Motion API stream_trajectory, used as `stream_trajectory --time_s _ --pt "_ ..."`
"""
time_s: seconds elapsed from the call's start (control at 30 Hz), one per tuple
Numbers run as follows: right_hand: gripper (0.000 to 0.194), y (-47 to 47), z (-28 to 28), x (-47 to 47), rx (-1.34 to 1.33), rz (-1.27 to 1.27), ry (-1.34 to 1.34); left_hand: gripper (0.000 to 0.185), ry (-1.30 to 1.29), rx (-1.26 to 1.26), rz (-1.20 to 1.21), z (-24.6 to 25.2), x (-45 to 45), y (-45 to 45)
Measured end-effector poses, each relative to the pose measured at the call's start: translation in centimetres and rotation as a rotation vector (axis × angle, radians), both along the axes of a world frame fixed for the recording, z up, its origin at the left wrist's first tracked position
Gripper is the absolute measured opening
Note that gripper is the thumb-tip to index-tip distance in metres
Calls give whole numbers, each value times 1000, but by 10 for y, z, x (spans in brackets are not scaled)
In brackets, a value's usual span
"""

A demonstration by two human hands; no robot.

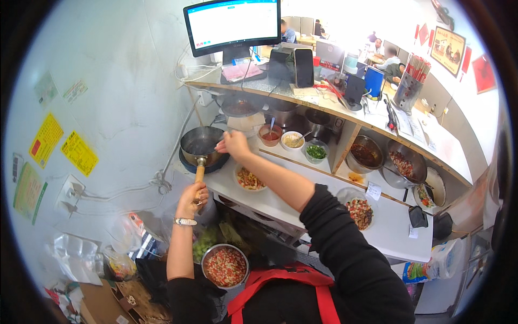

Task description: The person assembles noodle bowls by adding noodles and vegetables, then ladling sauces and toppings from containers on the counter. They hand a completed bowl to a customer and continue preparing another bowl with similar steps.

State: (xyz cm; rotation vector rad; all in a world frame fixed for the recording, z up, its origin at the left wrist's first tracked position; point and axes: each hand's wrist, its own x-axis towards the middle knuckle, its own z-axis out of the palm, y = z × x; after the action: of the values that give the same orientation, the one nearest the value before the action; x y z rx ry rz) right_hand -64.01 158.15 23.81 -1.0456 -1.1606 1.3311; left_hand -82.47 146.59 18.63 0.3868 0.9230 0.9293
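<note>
My left hand (pixel 193 198) is closed around the wooden handle (pixel 200 174) of a deep pan (pixel 194 141). The pan sits on a round dark cooker base (pixel 221 164) at the counter's left end, its inside dark, with what looks like faint steam above. By the pan's right rim, my right hand (pixel 235 145) has its fingers turned toward the pan. Whether anything is between those fingers is hidden. Below my right forearm stands a bowl (pixel 236 180) of mixed chopped food. Behind it are a bowl of red seasoning (pixel 270 135), a pale paste (pixel 293 141) and chopped green onions (pixel 316 152).
An upper shelf (pixel 291 95) carries a monitor (pixel 234 24), a phone (pixel 304 68) and a chopstick holder (pixel 408 91). Metal bowls (pixel 363 156) line the right compartment. Another food-filled bowl (pixel 359 212) is at right. A metal basin (pixel 225 266) of diced food stands low. Cables (pixel 162 184) hang left.
</note>
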Motion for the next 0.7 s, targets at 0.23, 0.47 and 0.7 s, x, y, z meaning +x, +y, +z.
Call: stream_trajectory --time_s 0.23,0.47,0.7 --pt "34 -11 -3 -12 -406 256 236 13 -64 -7 28 -33 -31 45" --pt "40 -176 0 67 -293 838 301 11 -101 43 -24 -50 -40 73" --pt "38 -291 -4 141 -445 360 71 23 -399 79 128 -65 -29 56"
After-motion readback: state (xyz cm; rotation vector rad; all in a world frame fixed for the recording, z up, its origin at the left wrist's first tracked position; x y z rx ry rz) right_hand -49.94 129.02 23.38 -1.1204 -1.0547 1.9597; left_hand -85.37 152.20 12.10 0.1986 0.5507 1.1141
